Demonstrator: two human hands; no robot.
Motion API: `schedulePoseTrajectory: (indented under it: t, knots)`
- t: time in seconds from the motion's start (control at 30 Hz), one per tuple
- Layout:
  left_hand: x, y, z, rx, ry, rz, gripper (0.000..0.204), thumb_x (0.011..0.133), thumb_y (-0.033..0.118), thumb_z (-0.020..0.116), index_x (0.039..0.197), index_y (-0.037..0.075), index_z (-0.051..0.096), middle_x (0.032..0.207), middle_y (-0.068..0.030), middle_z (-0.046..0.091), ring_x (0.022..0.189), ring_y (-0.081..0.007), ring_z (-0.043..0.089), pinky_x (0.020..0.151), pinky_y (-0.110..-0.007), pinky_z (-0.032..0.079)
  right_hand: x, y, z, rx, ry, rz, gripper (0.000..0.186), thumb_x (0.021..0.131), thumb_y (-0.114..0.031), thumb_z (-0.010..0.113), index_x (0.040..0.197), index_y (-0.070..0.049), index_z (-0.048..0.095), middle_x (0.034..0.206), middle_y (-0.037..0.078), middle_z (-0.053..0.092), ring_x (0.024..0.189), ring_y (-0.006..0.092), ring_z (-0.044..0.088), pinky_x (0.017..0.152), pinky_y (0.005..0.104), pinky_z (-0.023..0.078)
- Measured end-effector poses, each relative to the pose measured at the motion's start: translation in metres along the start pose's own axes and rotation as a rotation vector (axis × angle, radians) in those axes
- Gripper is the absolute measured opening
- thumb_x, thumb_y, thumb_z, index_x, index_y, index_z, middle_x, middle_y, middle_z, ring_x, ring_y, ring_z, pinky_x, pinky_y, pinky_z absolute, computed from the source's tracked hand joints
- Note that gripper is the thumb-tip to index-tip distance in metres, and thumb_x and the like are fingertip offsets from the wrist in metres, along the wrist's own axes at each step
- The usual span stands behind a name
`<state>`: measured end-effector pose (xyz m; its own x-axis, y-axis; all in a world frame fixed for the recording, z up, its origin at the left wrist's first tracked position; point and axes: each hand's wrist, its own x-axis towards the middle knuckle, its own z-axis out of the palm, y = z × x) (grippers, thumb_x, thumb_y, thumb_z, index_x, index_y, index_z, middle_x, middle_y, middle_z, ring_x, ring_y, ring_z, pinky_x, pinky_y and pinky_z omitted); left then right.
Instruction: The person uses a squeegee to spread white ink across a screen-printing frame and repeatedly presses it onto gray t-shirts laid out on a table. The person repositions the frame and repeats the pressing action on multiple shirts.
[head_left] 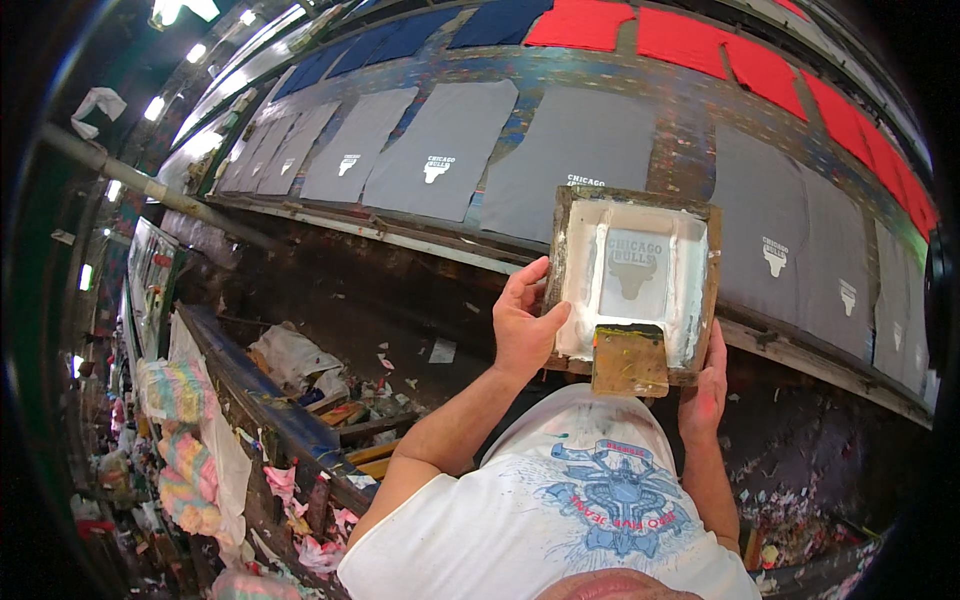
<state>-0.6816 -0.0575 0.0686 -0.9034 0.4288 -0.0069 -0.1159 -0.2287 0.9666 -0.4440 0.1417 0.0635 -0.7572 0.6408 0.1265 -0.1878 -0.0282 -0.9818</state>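
Note:
A wooden screen printing frame (712,270) is held up in front of my body by both hands. White ink coats its inner edges, and a bull's-head stencil (633,275) with lettering shows in the mesh. My left hand (525,315) grips the frame's left side, thumb on the near rim. Along the lower right side, my right hand (707,385) holds the frame, its fingers partly hidden behind the wood. A squeegee with a stained wooden handle (630,363) rests inside the frame at the near end. Just beyond lies a grey fabric piece (575,135), its white print partly covered by the frame.
A long printing table (680,160) runs across the view with several grey pieces bearing white prints (440,150). Farther back lie navy pieces (390,45) and red pieces (680,40). A cluttered bin (365,410) and a pastel bundle (185,440) are at left; a pipe (160,190) crosses above.

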Motion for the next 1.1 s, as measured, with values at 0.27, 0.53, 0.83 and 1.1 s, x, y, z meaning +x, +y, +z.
schedulePoseTrajectory:
  t: [0.27,0.53,0.83,1.1]
  knots:
    - [-0.001,0.017,-0.012,0.037,0.062,0.058,0.074,0.096,-0.012,0.078,0.166,-0.001,0.054,0.151,-0.017,0.07,0.128,-0.0199,0.074,0.108,-0.035,0.064,0.011,0.002,0.011,0.076,-0.065,0.012,0.11,0.114,-0.067,0.06,0.182,0.008,0.018,0.186,0.021,0.032,0.171,0.0306,0.035,0.139,0.0449,0.028]
    - [-0.033,-0.008,-0.007,0.243,0.163,0.164,0.072,0.093,-0.013,0.078,0.162,0.001,0.061,0.152,-0.0119,0.068,0.12,-0.0168,0.076,0.101,-0.032,0.063,0.027,0.006,-0.02,0.162,-0.29,0.026,0.11,0.113,-0.066,0.061,0.183,0.006,0.015,0.187,0.021,0.03,0.173,0.0315,0.032,0.14,0.046,0.026]
    - [-0.027,-0.043,-0.008,0.206,0.224,0.167,0.06,0.089,-0.018,0.077,0.147,-0.003,0.074,0.156,-0.0139,0.07,0.137,-0.0218,0.07,0.118,-0.036,0.057,0.045,0.016,-0.051,0.107,-0.529,0.041,0.115,0.112,-0.062,0.067,0.184,0.004,0.006,0.188,0.025,0.024,0.174,0.0351,0.027,0.141,0.0471,0.02]
    - [-0.032,-0.042,-0.029,0.331,0.218,0.135,0.063,0.087,-0.021,0.075,0.148,-0.008,0.071,0.153,-0.0192,0.072,0.141,-0.0288,0.069,0.124,-0.043,0.053,0.01,0.024,-0.058,0.166,-0.563,0.165,0.1,0.113,-0.029,0.072,0.187,-0.006,0.008,0.183,0.021,0.033,0.164,0.0336,0.045,0.13,0.0496,0.043]
